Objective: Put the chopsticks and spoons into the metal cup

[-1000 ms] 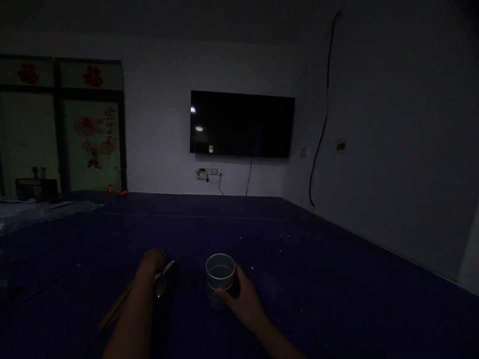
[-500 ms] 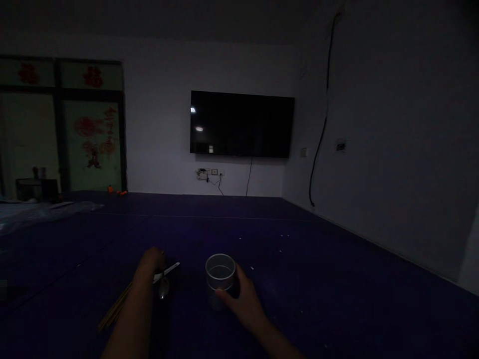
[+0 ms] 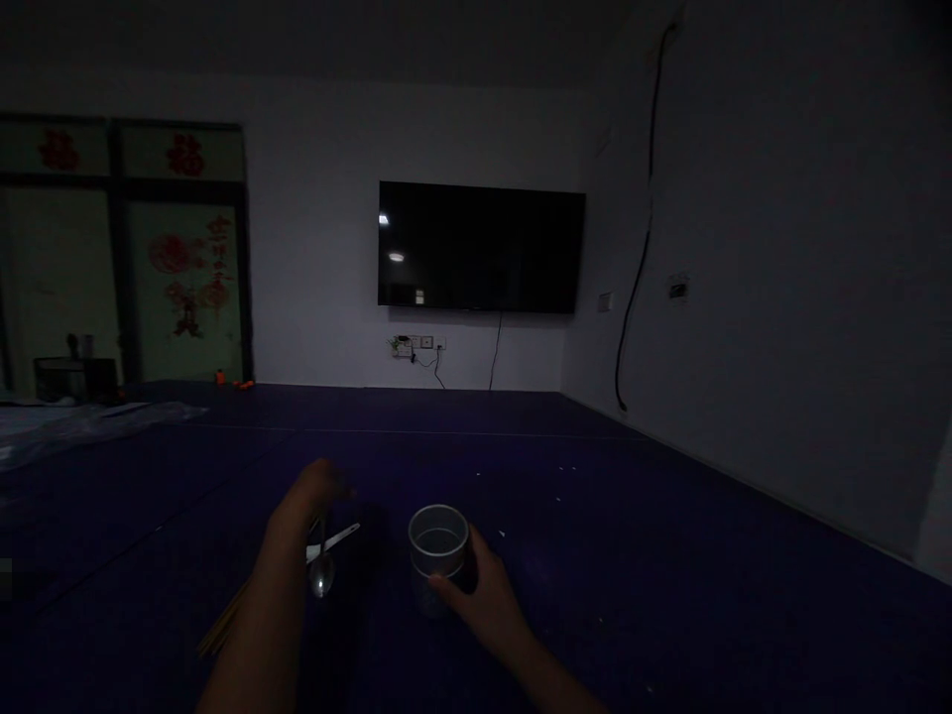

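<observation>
My right hand (image 3: 483, 600) is wrapped around the side of a grey metal cup (image 3: 438, 570), which stands upright with its open top showing. To the left, my left hand (image 3: 327, 483) is above the far ends of some utensils; its fingers are dim and blurred, so whether they hold anything is unclear. Below that hand are a metal spoon (image 3: 321, 575), its bowl towards me, and a white-handled utensil (image 3: 342, 536) lying slantwise. Several thin yellowish sticks, like chopsticks (image 3: 223, 625), lie partly hidden under my left forearm.
Small white bits (image 3: 501, 534) are scattered on the dark blue surface (image 3: 595, 575). Clear plastic sheeting (image 3: 111, 421) lies at the far left. A television (image 3: 482, 248) hangs on the back wall, and a loose cable (image 3: 632, 307) runs down the right wall.
My left hand has lifted and moved slightly away and right. The spoon has shifted a little to the left. My right hand and the cup have stayed put.
</observation>
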Demonstrator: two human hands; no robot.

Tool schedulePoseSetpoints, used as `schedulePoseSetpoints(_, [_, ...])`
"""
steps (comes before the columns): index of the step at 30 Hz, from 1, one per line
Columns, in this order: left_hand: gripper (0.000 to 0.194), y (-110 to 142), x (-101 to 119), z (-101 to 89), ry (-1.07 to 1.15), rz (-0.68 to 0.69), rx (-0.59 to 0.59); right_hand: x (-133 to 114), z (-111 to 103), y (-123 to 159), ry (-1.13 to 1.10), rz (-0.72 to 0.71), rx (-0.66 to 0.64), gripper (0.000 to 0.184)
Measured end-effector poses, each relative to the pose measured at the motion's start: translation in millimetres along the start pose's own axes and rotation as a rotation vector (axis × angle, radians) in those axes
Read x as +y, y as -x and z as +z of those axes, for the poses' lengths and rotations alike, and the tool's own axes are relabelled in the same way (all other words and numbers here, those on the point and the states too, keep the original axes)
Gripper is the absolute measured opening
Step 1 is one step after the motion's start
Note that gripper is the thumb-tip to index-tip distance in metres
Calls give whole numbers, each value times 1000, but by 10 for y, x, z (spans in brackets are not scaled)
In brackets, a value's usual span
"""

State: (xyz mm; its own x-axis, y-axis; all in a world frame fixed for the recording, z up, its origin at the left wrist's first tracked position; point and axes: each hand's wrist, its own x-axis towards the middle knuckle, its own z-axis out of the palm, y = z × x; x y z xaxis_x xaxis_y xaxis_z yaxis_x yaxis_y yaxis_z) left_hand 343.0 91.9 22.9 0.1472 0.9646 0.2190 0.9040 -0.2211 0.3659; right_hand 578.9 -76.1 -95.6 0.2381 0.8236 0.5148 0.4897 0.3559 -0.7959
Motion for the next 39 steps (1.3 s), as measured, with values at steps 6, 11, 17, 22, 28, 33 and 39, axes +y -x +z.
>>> schedulePoseSetpoints(6, [77,494,734,-287,345,451,-355,-24,-5,-5,-16,-27,-3,78])
schedulePoseSetpoints(11, [86,746,1116,-244,223,549,-475,-90,-25,-17,-67,-54,-36,75])
schedulePoseSetpoints(17, [71,708,1167,-103,150,620,-629,-150,-27,-17,-85,-68,-56,74])
schedulePoseSetpoints(22, [71,679,1159,-31,124,596,-550,-89,6,-16,-110,-99,-43,77])
schedulePoseSetpoints(28, [58,434,982,-15,340,495,-166,-33,36,15,-91,-67,19,87])
schedulePoseSetpoints(33, [56,144,692,103,344,255,300,-57,17,26,-63,-61,35,79])
schedulePoseSetpoints(39, [55,12,290,355,247,117,409,-53,11,32,-64,-50,20,74])
